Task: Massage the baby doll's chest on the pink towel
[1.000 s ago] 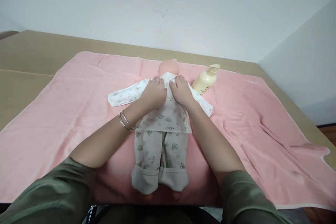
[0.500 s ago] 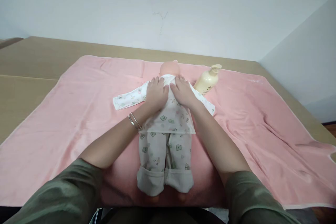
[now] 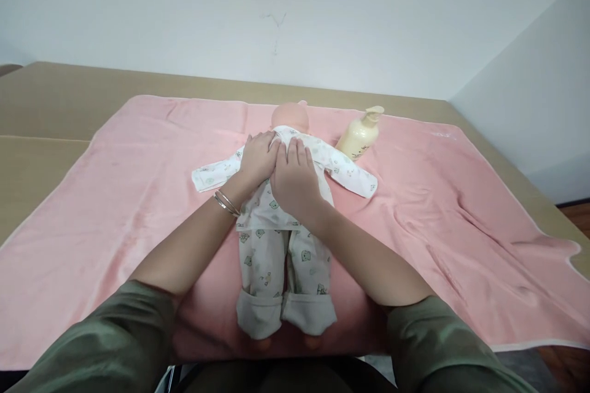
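Note:
A baby doll [image 3: 290, 116] lies on a pink towel [image 3: 152, 196], its head toward the wall and its feet toward me. It wears a white printed top [image 3: 348, 169] and matching trousers [image 3: 304, 264] with rolled cuffs; its face is hidden. My left hand [image 3: 259, 159] rests flat on the upper left of the doll's back, fingers stretched out. Flat on the middle of the back lies my right hand [image 3: 297, 178], its thumb side touching or nearly touching the left hand. Both hands are open and grasp nothing.
A cream pump bottle [image 3: 359, 135] leans on the towel just right of the doll's head, close to the right sleeve. The towel covers most of a wooden table [image 3: 59, 98], which reaches to a white wall [image 3: 369, 24] behind.
My right hand has slid from the doll's right shoulder down and inward to mid-back, beside the left hand. The left hand stays at the upper back. The whole view has shifted slightly.

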Demonstrator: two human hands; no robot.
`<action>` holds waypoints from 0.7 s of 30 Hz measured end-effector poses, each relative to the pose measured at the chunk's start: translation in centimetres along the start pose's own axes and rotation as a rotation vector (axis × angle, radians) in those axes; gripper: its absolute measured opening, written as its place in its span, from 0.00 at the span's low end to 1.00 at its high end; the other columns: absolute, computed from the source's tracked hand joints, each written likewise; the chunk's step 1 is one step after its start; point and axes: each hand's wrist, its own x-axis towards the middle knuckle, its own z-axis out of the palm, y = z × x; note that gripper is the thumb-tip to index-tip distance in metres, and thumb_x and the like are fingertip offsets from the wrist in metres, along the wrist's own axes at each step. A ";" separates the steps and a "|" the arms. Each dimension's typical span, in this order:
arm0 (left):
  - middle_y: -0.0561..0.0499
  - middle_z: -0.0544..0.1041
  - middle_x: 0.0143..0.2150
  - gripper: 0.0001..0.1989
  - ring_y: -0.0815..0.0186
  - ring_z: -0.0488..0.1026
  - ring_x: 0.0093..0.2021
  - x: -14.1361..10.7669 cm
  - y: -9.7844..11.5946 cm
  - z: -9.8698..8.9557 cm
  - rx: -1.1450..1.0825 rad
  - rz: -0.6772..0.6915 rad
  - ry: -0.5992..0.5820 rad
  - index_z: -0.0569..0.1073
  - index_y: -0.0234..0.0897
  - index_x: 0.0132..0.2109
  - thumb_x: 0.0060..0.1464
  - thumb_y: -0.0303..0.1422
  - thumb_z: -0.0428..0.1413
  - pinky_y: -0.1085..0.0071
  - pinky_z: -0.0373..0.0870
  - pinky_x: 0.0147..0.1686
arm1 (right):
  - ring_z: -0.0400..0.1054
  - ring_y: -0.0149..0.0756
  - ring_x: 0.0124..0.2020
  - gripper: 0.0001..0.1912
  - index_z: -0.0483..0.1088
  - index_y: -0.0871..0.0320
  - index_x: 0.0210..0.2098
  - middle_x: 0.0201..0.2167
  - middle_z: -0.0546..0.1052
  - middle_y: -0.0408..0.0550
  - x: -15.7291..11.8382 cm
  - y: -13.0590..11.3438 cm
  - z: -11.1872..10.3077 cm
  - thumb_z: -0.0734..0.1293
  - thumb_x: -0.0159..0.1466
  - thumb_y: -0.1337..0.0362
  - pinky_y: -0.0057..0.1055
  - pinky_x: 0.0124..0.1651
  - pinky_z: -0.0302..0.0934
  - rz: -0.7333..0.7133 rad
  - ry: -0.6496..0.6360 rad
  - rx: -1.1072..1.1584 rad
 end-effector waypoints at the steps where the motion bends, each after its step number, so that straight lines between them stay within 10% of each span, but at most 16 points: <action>1: 0.37 0.77 0.67 0.27 0.50 0.72 0.69 -0.1 0.1 0.0 0.008 0.004 0.002 0.76 0.33 0.62 0.69 0.38 0.40 0.44 0.54 0.76 | 0.41 0.59 0.81 0.34 0.52 0.76 0.76 0.78 0.50 0.71 0.0 0.0 0.0 0.54 0.74 0.67 0.56 0.81 0.38 -0.022 -0.011 0.006; 11: 0.39 0.77 0.67 0.27 0.54 0.71 0.68 -0.4 0.4 0.7 0.061 0.036 0.024 0.74 0.33 0.64 0.69 0.38 0.41 0.53 0.60 0.73 | 0.37 0.53 0.82 0.37 0.47 0.67 0.79 0.80 0.47 0.59 5.0 6.7 -0.1 0.50 0.77 0.53 0.59 0.81 0.35 0.113 -0.133 0.259; 21: 0.36 0.73 0.70 0.28 0.51 0.69 0.70 -0.3 0.3 0.7 0.047 0.015 -0.011 0.70 0.31 0.67 0.70 0.39 0.41 0.51 0.59 0.74 | 0.47 0.52 0.80 0.31 0.61 0.65 0.72 0.76 0.59 0.61 4.5 5.5 -1.4 0.54 0.76 0.57 0.56 0.81 0.42 0.106 -0.076 0.345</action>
